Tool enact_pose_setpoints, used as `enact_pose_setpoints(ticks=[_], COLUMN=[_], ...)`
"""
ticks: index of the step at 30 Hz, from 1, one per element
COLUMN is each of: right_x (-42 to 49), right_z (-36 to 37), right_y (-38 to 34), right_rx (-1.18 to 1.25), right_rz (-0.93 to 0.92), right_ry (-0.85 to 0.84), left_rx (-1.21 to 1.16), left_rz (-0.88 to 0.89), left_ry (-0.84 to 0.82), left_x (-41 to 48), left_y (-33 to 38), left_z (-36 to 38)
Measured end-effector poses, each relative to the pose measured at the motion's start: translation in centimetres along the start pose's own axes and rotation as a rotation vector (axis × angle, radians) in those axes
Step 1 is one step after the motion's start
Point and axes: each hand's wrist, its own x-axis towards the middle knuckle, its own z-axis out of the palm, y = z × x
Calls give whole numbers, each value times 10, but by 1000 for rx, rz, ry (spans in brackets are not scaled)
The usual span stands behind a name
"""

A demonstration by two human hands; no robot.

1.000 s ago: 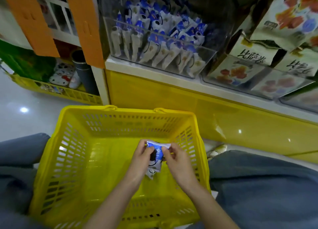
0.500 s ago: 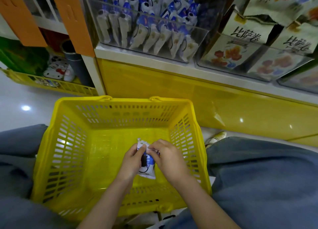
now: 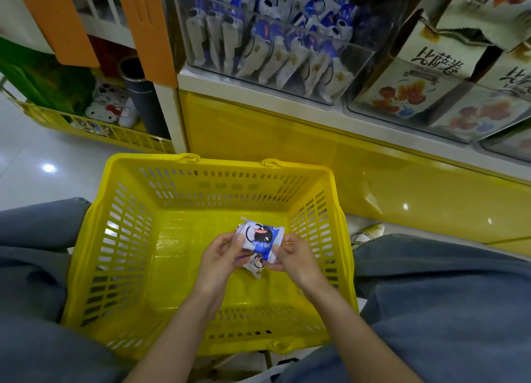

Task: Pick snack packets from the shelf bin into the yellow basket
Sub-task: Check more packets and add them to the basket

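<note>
A blue and white snack packet [image 3: 262, 237] with a dark cookie picture is held inside the yellow basket [image 3: 115, 239], above its floor. My left hand [image 3: 221, 256] grips its left edge and my right hand [image 3: 293, 257] grips its right edge. A second white packet [image 3: 255, 266] shows just below the first one, between my hands; whether it is held or lying on the floor I cannot tell. On the shelf above, a clear plastic bin [image 3: 275, 43] is packed with several matching blue and white packets standing upright.
The basket sits on the floor between my knees in blue jeans [image 3: 431, 310]. A yellow shelf base [image 3: 316, 158] stands right behind it. To the right are bins of beige snack bags [image 3: 425, 75]. An orange panel [image 3: 149, 31] and a dark tube [image 3: 143, 95] stand at left.
Both hands lowered the packet deeper into the basket, then turned it so its printed face points up. The camera view shifted slightly downward.
</note>
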Motion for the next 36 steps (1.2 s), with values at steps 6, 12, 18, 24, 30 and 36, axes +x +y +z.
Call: enact_pose_setpoints(ticks=[6,12,18,24,30,36], right_x=[-4,-5,-12,-14,-12,-16], right_z=[-1,-3,-2,-1,0,2], right_y=[6,-2,-8,-9,-13,-15], right_rx=[-284,-237,-203,-178,-33,-153], right_rz=[-223,-375,-392,-381,-324,-444], right_ry=[-44,-61,-95,-40,-44,-73], left_rx=[171,280,304,355,231,238], left_rz=[166,201,209,205,95,103], left_ry=[-2,-104,-125,-171,-150,-81], left_x=[2,2,1,-3,-7,-7], left_y=[3,2,8,16,19,22], left_z=[0,2,3,5,8,11])
